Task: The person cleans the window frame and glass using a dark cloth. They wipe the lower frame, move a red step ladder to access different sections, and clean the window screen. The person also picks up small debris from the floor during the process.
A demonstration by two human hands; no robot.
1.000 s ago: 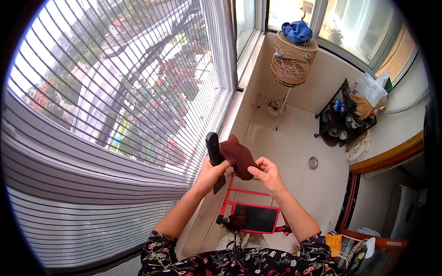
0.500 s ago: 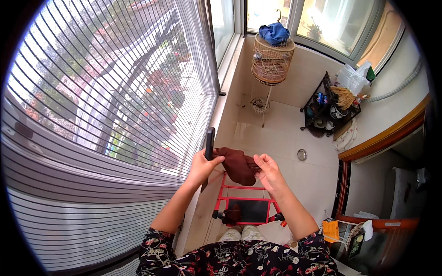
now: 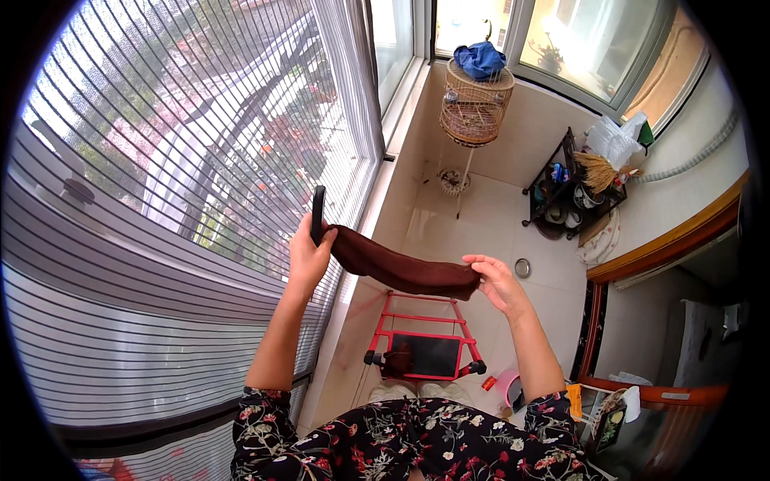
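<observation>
L hand [image 3: 307, 255] grips one end of a brown cloth [image 3: 399, 271] plus a black handle [image 3: 318, 213], fingers pressed together round both. R hand [image 3: 495, 280] pinches the cloth's other end. Cloth hangs stretched betw. both hands, just above the red step stool [image 3: 425, 341], right of the window screen [image 3: 241, 160].

We look down from one head-worn fisheye camera, close above our raised forearms, facing the pale tiled balcony floor [image 3: 437, 228] below.
</observation>
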